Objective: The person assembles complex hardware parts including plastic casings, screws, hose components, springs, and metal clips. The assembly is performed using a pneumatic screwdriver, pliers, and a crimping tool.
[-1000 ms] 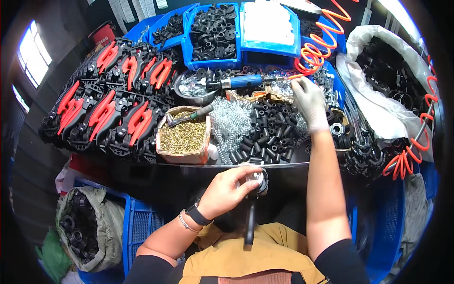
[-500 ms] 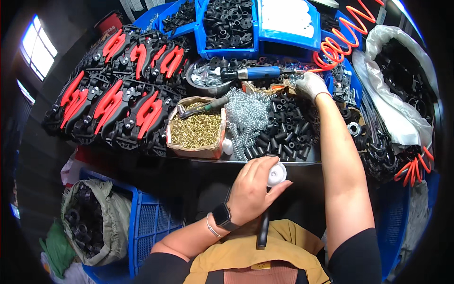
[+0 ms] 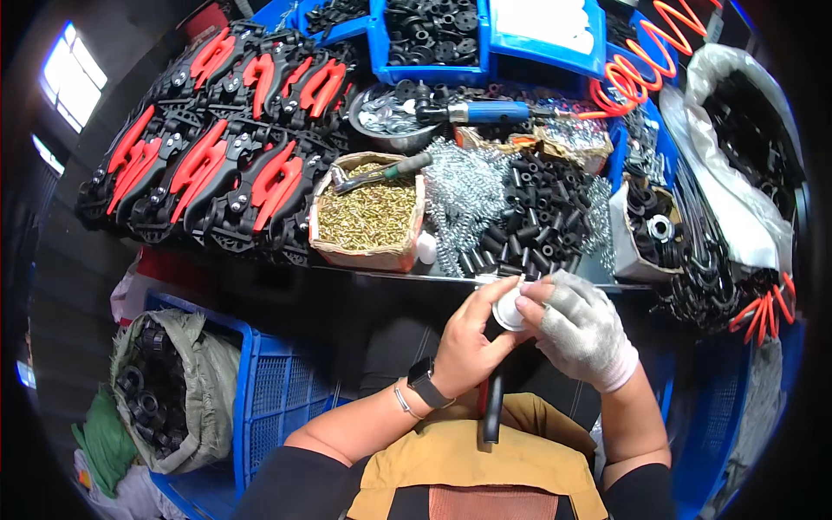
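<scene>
My left hand point(image 3: 468, 342), bare with a dark wrist watch, grips a black tool part with a round white-grey disc end point(image 3: 507, 310) and a black handle point(image 3: 494, 407) hanging down toward my lap. My right hand point(image 3: 585, 325), in a grey-white glove, is closed against the disc from the right, fingertips touching it. Both hands meet just below the bench's front edge. What the gloved fingers pinch is hidden.
The bench holds a cardboard box of brass screws point(image 3: 368, 217), a heap of black tubes point(image 3: 537, 217), silver springs point(image 3: 464, 195), red-and-black clamps point(image 3: 225, 165), a blue power tool point(image 3: 485, 111) and blue bins point(image 3: 555, 35). A blue crate point(image 3: 277, 390) and a sack of black parts point(image 3: 165, 390) stand lower left.
My right hand has come back from the far side of the bench to the disc at my left hand. My left hand with the part stayed near the bench edge.
</scene>
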`<state>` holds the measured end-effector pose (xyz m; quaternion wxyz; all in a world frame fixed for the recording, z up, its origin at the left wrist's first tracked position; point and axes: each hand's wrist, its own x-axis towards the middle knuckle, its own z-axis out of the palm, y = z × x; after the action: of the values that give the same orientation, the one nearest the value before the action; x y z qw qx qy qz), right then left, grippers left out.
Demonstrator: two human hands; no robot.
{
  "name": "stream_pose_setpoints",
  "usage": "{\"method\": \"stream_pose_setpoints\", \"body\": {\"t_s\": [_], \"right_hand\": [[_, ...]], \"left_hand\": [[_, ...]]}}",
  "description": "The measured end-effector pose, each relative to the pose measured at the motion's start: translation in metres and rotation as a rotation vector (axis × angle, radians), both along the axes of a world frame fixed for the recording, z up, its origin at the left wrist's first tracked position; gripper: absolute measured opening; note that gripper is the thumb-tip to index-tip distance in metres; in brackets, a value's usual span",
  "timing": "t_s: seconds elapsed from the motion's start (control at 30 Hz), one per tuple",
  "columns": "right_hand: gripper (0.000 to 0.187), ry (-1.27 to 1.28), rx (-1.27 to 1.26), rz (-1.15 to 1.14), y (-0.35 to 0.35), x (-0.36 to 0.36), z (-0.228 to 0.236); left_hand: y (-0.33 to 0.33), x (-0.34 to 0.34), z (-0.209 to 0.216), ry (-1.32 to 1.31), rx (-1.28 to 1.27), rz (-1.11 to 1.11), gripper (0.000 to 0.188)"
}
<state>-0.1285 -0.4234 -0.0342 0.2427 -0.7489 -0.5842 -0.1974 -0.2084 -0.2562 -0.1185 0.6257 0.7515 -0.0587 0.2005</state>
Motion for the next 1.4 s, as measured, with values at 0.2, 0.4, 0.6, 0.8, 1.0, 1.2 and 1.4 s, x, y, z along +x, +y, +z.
{"method": "stream_pose_setpoints", "body": {"t_s": [0.2, 0.4, 0.6, 0.8, 1.0, 1.2, 1.4], "right_hand": [[0.034, -0.093, -0.038, 0.2, -0.004, 0.022, 0.004], [0.031, -0.249, -0.056, -0.066, 0.011, -0.018, -0.002], [0.046, -0.18, -0.18, -0.017, 0.011, -0.008, 0.044], [0.069, -0.057, -0.215, -0.004, -0.001, -0.011, 0.047], [0.052, -0.051, -0.15, 0.054, 0.003, -0.002, 0.041], [0.047, 0.05, -0.109, 0.154, 0.014, 0.006, 0.053], [0.036, 0.192, -0.162, 0.144, 0.008, 0.023, 0.053]], "left_hand": [[-0.004, 0.0, -0.004, 0.014, -0.005, 0.002, 0.06], [-0.001, -0.004, 0.0, -0.062, 0.052, 0.047, 0.052], [0.066, 0.021, 0.057, -0.1, 0.141, 0.005, 0.059], [0.252, 0.15, 0.079, 0.131, 1.346, 0.325, 0.03], [0.276, 0.206, 0.042, 0.47, 1.133, -0.12, 0.043], [0.261, 0.211, 0.06, 0.871, 0.9, -0.245, 0.038], [0.257, 0.21, 0.082, 0.989, 0.844, -0.216, 0.036]]}}
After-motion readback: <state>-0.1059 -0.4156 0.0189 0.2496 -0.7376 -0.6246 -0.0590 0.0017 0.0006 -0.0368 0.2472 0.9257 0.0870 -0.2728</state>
